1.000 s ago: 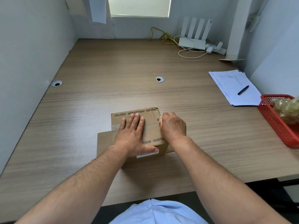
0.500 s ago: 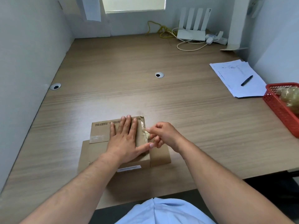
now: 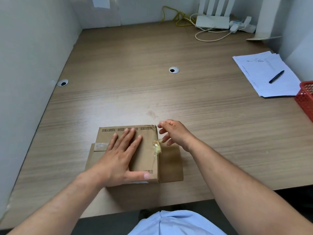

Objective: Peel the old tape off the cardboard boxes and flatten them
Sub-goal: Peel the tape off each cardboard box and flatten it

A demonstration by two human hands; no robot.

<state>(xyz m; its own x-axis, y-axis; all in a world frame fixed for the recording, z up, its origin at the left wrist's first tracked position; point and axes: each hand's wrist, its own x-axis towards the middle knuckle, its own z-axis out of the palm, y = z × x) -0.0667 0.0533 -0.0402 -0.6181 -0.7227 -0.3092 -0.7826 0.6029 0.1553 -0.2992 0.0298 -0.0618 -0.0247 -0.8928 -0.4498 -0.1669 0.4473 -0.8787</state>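
Near the desk's [image 3: 203, 116] front edge, the cardboard box [image 3: 145, 155] carries Chinese print, partly covered by the flat, spread left hand [image 3: 121, 156]. Right hand [image 3: 176, 133] pinches crumpled tape [image 3: 157, 146] at the box's right edge, other fingers loose; the white label on its front is mostly hidden.

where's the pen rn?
Head view, far right: the black pen lies on the stack of white papers, just left of the red basket.

A single head-worn wide-angle view looks forward and steeply down from the near edge of the brown wood-grain desk [image 3: 186, 102], close above the flattened brown cardboard box [image 3: 147, 150], taking in the white far wall [image 3: 140, 12].
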